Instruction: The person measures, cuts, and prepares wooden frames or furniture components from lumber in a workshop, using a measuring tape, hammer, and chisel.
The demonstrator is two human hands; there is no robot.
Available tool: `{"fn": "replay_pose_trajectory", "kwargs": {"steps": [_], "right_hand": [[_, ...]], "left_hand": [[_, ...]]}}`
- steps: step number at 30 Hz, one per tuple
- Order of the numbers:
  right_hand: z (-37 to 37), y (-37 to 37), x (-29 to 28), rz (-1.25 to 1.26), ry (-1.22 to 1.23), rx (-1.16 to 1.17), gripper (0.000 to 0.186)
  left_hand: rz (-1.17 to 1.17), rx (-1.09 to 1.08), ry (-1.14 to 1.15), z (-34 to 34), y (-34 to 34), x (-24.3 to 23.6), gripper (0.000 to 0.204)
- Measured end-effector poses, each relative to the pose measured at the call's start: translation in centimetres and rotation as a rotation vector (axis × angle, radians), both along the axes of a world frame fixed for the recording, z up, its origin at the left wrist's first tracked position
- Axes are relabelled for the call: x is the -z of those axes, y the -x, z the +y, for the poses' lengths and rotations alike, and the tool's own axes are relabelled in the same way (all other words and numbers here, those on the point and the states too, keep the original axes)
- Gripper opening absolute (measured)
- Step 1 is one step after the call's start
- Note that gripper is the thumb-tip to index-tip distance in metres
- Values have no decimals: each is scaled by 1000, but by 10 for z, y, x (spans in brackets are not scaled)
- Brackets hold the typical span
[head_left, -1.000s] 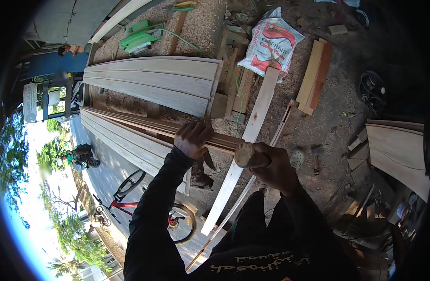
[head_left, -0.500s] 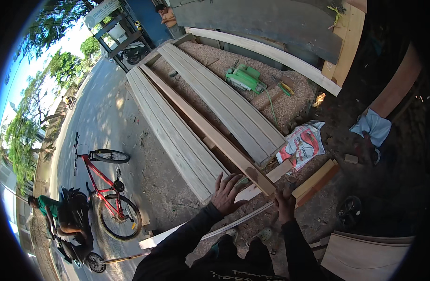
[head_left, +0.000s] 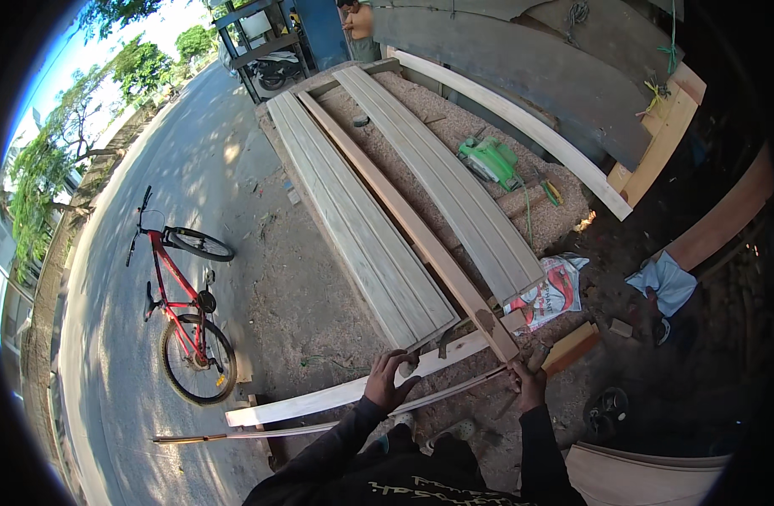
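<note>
A long, narrow brown wooden beam (head_left: 404,228) runs away from me between two wide grooved boards. At its near end my right hand (head_left: 530,384) is closed, with the fingers against the beam's end and corner. My left hand (head_left: 389,381) is held with its fingers apart and slightly bent, holding nothing. It hovers just short of the near end of the left grooved board (head_left: 362,219). The right grooved board (head_left: 446,181) lies on the other side of the beam. Below the board ends, a pale plank (head_left: 319,403) and a thin strip (head_left: 303,428) extend crosswise.
A green power tool (head_left: 492,160) rests on a shavings-covered surface, near yellow-handled pliers (head_left: 553,194). A red-and-white sack (head_left: 556,291) lies by the right board. On the left a red bicycle (head_left: 174,278) stands on the road. A person (head_left: 358,29) is at the back.
My left hand has drawn back from beside the beam to the left. The right hand remains at the beam's end. The view has shifted, and the motorcycle rider is out of it.
</note>
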State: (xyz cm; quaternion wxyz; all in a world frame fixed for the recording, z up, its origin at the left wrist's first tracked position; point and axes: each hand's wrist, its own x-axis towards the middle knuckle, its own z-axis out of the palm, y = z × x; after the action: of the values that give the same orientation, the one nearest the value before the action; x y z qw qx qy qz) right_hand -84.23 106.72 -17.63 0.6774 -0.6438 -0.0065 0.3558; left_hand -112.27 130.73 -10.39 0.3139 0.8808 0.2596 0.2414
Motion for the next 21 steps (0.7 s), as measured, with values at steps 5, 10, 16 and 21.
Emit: {"fn": "replay_pose_trajectory", "kwargs": {"steps": [5, 10, 16, 21], "right_hand": [[5, 19, 0, -24, 87, 37, 11], [13, 22, 13, 24, 204, -17, 11], [80, 10, -3, 40, 18, -52, 15], [129, -29, 7, -84, 147, -140, 17]], "left_hand": [[-67, -49, 2, 25, 13, 0, 45], [-114, -54, 20, 17, -5, -7, 39], [-167, -191, 94, -12, -34, -22, 33], [-187, -286, 75, -15, -27, -27, 30]]}}
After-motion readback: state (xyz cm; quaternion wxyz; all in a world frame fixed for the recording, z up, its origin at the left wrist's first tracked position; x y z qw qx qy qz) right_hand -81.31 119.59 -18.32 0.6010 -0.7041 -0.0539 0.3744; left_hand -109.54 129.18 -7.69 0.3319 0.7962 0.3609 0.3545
